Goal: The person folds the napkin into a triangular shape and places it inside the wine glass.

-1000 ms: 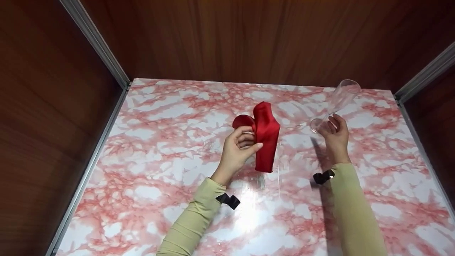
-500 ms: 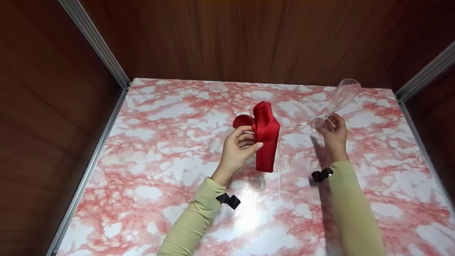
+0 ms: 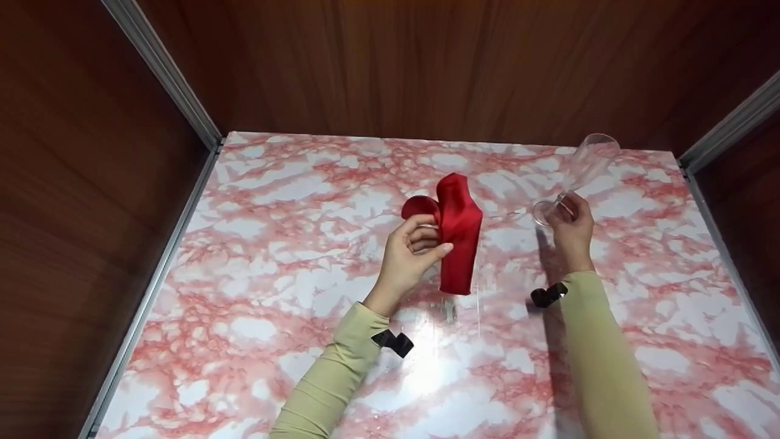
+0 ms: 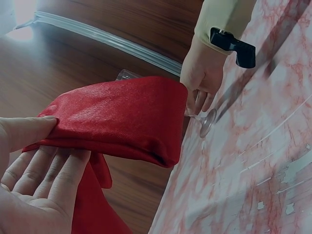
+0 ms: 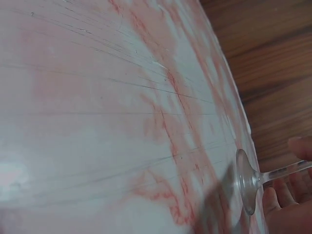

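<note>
A folded red satin cloth (image 3: 460,238) is pinched between the thumb and fingers of my left hand (image 3: 405,256), raised over the table; a rounded loop of it sticks out to the left. In the left wrist view, the folded cloth (image 4: 117,117) spans the middle, and a loose part hangs below the fingers. A clear stemmed glass with a tall bowl (image 3: 590,161) is at the back right. My right hand (image 3: 573,231) grips its stem just above the round foot (image 5: 247,183). Whether that foot touches the table, I cannot tell.
The table has a pink and white marbled top (image 3: 256,244). Dark wooden panels (image 3: 390,67) rise behind it and at both sides, with metal strips (image 3: 173,79) at the corners. Each wrist carries a small black camera (image 3: 393,342).
My right hand has shifted slightly forward and left along the glass stem. The left hand and red cloth have hardly moved.
</note>
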A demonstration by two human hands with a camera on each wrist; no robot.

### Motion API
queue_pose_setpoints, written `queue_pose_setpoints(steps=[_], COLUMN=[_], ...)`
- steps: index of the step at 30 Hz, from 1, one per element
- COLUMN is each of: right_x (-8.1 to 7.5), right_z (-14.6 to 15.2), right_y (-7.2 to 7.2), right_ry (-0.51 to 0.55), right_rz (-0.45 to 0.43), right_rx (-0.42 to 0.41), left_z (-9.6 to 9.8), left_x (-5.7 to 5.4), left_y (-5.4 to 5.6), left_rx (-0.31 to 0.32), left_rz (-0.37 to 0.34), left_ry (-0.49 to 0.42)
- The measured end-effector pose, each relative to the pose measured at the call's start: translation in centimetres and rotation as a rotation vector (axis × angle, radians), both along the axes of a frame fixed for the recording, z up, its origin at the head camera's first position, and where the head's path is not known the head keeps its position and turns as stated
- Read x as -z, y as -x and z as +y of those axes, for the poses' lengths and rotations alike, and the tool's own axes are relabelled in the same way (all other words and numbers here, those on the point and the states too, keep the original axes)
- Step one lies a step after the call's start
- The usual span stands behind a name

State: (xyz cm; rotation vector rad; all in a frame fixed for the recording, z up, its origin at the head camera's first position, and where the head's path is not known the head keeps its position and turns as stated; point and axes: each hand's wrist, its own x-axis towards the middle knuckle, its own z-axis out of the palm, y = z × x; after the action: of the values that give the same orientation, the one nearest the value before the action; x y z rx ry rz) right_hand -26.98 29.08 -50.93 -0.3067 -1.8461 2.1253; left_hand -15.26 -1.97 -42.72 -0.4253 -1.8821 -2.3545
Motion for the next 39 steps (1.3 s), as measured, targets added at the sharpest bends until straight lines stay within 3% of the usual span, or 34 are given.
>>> queue_pose_setpoints(steps=[5,12,16,19,26,31,34,39], right_x=[-0.6,-0.8,-0.9,-0.9,1.6,1.3,1.1,0.9], right_z=[-0.4,-0.6,-0.8,-0.9,-0.2,-0.5,-0.5,-0.8], right_y=[-0.1,0.0,0.0,0.0,1.2,1.0,0.9,0.9], right_ry=[-0.026,-0.049,-0.065,-0.067,-0.014,0.087,0.077,0.187], right_rz=[-0.001,-0.008,0.005,0.022,0.036,0.026,0.015,0.102], right_rx=[0.013,0.061,0.098,0.114,0.136,0.129,0.13,0.121], left_z=[0.1,0.4,0.4,0.3,0.2,0.2,0.1,-0.2], left_x=[0.1,2.4,2.7,2.8,2.9,3.0,2.9,1.7], left_y=[0.1,1.4,1.5,1.5,1.5,1.4,1.4,0.8], left_rx=[0.001,-0.001,-0.004,-0.005,-0.01,-0.014,-0.014,-0.01], left_rz=[-0.009,-0.006,0.001,0.007,0.006,-0.009,-0.018,-0.015], left_ry=[0.001,-0.019,-0.019,-0.016,-0.021,-0.024,-0.025,-0.01])
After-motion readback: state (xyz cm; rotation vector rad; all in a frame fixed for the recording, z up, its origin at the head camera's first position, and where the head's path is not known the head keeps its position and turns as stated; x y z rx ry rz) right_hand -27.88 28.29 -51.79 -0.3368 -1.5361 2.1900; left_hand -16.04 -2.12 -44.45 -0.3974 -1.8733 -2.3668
